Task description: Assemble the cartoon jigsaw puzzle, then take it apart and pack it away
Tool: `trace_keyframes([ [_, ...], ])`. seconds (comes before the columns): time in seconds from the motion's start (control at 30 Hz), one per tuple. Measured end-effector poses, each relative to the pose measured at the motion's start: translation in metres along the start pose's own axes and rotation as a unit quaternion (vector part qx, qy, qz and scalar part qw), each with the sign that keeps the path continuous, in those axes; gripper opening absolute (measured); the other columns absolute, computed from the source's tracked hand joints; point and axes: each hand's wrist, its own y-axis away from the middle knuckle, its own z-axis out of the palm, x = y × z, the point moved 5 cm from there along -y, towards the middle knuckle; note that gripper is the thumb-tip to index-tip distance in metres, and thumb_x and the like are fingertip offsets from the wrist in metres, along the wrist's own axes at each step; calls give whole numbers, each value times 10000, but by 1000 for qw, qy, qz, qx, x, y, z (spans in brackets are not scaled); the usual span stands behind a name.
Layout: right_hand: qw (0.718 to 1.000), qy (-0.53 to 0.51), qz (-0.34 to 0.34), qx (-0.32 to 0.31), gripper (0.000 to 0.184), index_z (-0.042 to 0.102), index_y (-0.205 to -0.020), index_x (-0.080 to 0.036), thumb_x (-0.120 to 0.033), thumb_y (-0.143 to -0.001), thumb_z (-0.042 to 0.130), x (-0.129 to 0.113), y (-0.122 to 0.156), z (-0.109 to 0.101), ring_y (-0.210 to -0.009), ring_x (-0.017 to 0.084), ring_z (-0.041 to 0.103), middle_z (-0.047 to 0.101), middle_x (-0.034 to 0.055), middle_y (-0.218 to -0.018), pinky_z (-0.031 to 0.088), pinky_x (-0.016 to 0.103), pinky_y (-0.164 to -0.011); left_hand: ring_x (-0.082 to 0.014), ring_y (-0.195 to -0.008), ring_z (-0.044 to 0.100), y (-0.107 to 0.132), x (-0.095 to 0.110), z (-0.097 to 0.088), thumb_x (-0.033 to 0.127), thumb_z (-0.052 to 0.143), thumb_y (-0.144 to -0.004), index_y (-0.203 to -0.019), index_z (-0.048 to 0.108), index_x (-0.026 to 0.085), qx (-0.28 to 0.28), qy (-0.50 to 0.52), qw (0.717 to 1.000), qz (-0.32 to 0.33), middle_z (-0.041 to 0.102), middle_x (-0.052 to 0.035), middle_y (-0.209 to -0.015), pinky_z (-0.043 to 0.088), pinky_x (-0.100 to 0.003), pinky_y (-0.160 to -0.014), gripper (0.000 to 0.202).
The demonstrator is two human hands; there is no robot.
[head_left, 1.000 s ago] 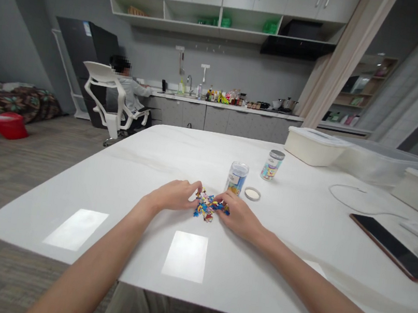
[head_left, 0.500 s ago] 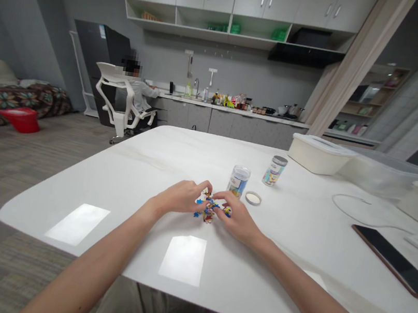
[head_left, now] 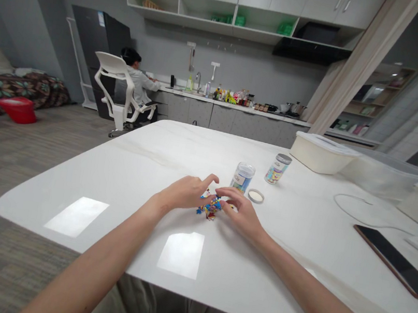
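Observation:
A small heap of colourful puzzle pieces (head_left: pixel 209 209) lies on the white table (head_left: pixel 144 168) between my hands. My left hand (head_left: pixel 187 193) rests on the heap's left side, fingers curled with the index finger stretched out over it. From the right, my right hand (head_left: pixel 239 212) pinches at the pieces, fingers drawn together. What either hand grips is too small to make out. Just behind the heap stands an open clear jar (head_left: pixel 242 177) with its round lid (head_left: pixel 255 196) lying flat beside it. A second, capped jar (head_left: pixel 277 169) stands further back.
White lidded bins (head_left: pixel 323 153) and a clear bin (head_left: pixel 387 175) line the table's far right. A white cable (head_left: pixel 358 210) and a dark phone (head_left: pixel 397 260) lie at the right. A person sits in a white chair (head_left: pixel 115 87) at the kitchen counter behind.
My hands have closed in on the heap, and my left index finger has lifted and stretched out. The camera shifted a little; the jars have not moved.

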Motion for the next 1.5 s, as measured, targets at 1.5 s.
trace_keyframes([
  [1.5,956,212,-124,-163,376,584,-1239,-240,-161,-873,552,-17,12,10,-1242,236,528,543,116,-1359,458,456,-1017,-210,-713,649,8,-7,-7,299,425,-949,-1077,567,212,-84,-3,996,3,645,-29,-701,457,-279,-650,210],
])
